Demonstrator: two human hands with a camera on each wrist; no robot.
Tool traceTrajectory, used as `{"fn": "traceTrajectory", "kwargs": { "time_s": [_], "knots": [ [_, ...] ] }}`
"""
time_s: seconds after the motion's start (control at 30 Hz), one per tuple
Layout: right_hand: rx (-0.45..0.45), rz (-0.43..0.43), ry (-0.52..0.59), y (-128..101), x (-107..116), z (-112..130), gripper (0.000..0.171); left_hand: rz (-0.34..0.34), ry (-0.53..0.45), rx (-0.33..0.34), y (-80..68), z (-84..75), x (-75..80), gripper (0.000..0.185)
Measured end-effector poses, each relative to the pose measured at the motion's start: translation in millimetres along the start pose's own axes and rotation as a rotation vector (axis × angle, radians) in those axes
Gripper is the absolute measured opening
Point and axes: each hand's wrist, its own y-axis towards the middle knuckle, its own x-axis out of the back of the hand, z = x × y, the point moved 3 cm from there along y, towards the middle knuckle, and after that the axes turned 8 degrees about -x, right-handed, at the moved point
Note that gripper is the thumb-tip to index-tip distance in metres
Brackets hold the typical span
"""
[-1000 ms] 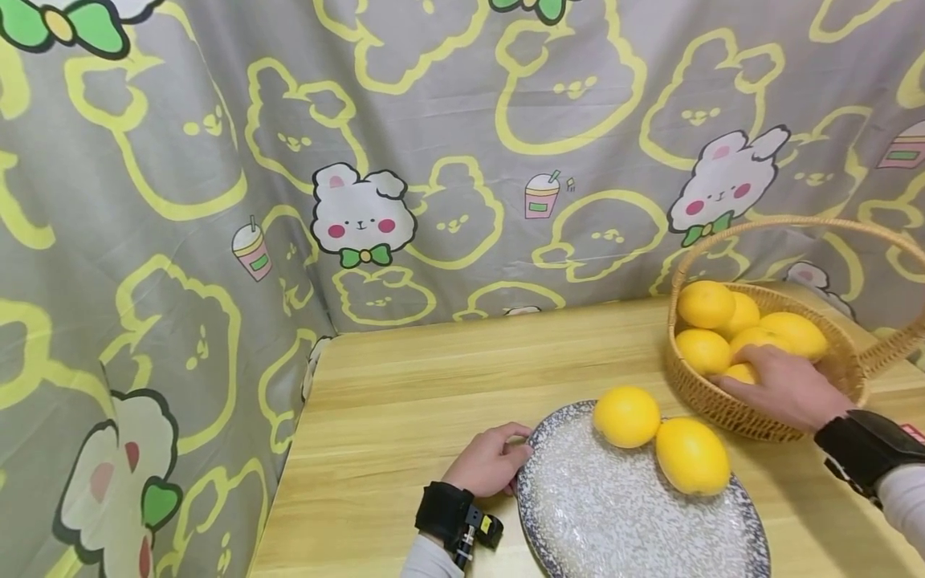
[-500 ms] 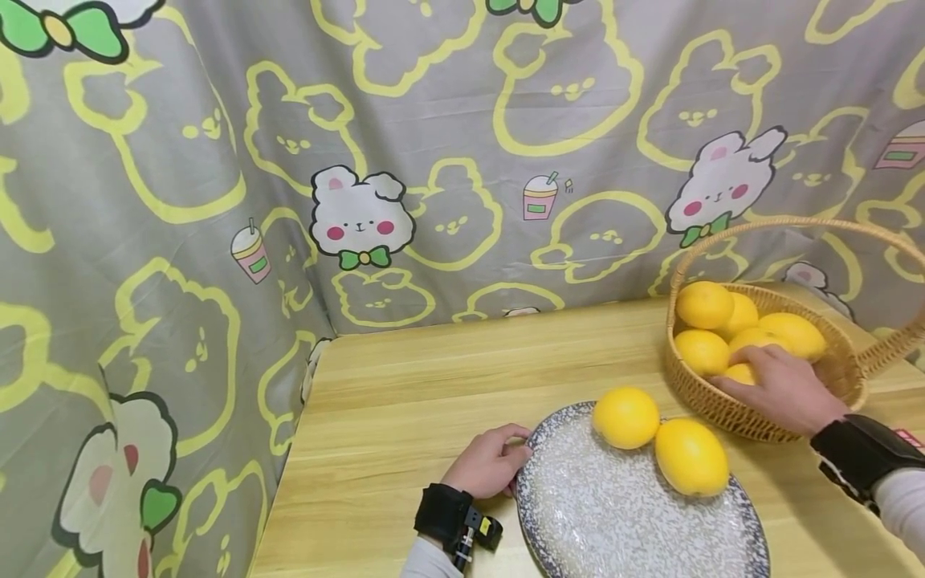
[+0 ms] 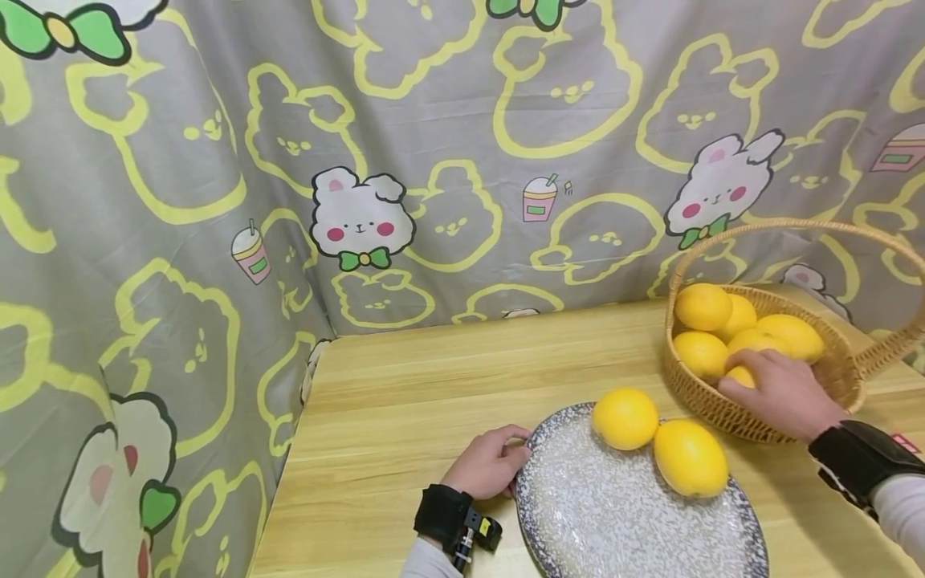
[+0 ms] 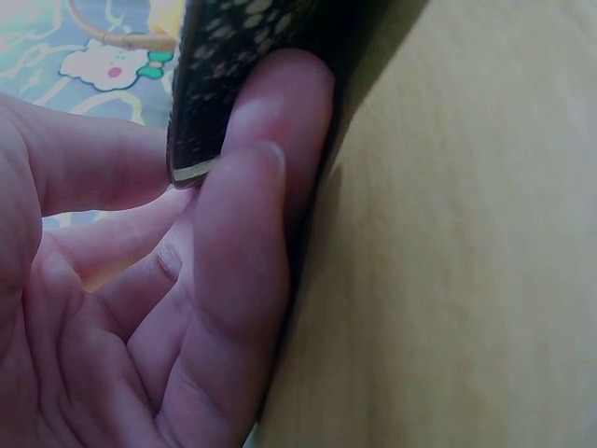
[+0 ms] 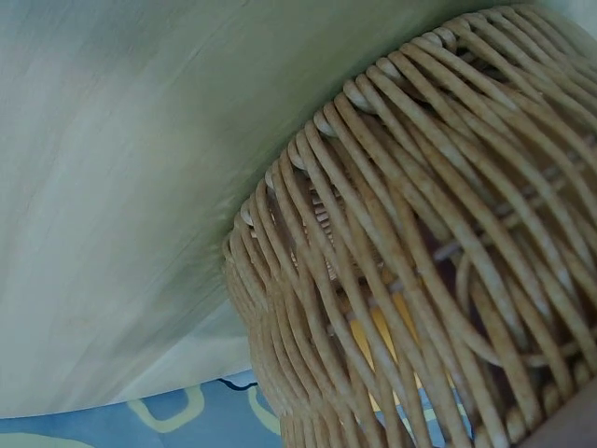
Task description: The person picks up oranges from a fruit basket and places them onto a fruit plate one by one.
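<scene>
In the head view my left hand (image 3: 486, 464) holds the left edge of a speckled grey plate (image 3: 607, 506) with a dark blue rim. The left wrist view shows fingertips (image 4: 280, 103) tucked under the plate's edge (image 4: 201, 173), close to the tabletop. Two yellow lemons lie against each other at the plate's far side, a rounder lemon (image 3: 625, 419) and a larger lemon (image 3: 690, 457). My right hand (image 3: 788, 393) reaches into the wicker basket (image 3: 711, 404) and grips a lemon (image 3: 741, 376), mostly covered by the fingers. Several more lemons (image 3: 701, 355) lie around it.
The basket's tall handle (image 3: 795, 223) arches over the fruit at the right. Wooden tabletop (image 3: 405, 401) extends left of the plate. A patterned grey curtain (image 3: 448, 120) hangs behind and along the left side. Basket weave (image 5: 401, 233) fills much of the right wrist view.
My right thumb has moved slightly inward against the lemon in the basket. My left hand and the plate keep their places.
</scene>
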Motion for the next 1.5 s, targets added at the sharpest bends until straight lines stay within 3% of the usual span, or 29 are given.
{"fn": "traceTrajectory", "kwargs": {
  "time_s": [0.27,0.63,0.87,1.23,1.5],
  "knots": [
    [-0.015,-0.021,0.018,-0.3,-0.4,-2.0,0.026,-0.008,0.006,0.004,-0.9,-1.6,0.4,0.036],
    [-0.061,-0.073,0.070,-0.6,1.3,2.7,0.048,0.000,0.010,0.001,-0.2,0.5,1.6,0.037],
    [-0.077,-0.057,0.079,-1.0,1.0,5.3,0.044,-0.004,0.016,0.004,-0.4,1.2,1.5,0.038],
    [-0.002,-0.101,-0.005,-4.7,1.3,8.6,0.030,-0.005,-0.004,0.004,-1.0,0.4,0.8,0.035],
    [-0.044,-0.097,-0.074,-6.5,5.8,11.7,0.036,-0.007,0.011,0.009,-0.6,-0.3,0.5,0.036]
  ]
}}
